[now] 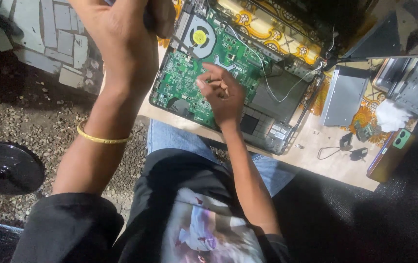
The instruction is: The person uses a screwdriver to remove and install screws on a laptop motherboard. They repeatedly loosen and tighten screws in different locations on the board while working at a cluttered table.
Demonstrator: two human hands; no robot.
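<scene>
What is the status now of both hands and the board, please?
Left hand raised at the laptop's edge, grip closed on a dark object. Right hand on the green motherboard, fingers pinched. White cable loose beside it, not obstructing.

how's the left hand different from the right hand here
The left hand is raised near the camera, gripping a dark object, with a gold bangle on its wrist. The right hand is lower, bare-wristed, fingers pinched on the green circuit board. Both are over the opened laptop.

green circuit board | fan with yellow sticker | orange-yellow floral cloth | gold bangle | black tee, purple print
</scene>
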